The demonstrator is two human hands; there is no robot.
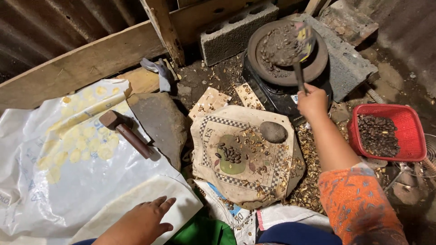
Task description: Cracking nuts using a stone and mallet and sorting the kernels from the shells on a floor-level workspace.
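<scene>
At the bottom of the frame, the left hand [141, 222] is lying flat and unclenched on a white plastic sack [68, 181]. Farther up right, the right hand [312, 102] is gripping a spatula [300, 50], its long axis running up the frame, blade in the round roasting pan [287, 52]. A red square basket [404, 118] is sitting at right.

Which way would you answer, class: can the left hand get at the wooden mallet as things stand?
Probably yes. The left hand rests open on the white sheet, and the mallet lies uncovered on that sheet ahead of it, with nothing between them.
</scene>
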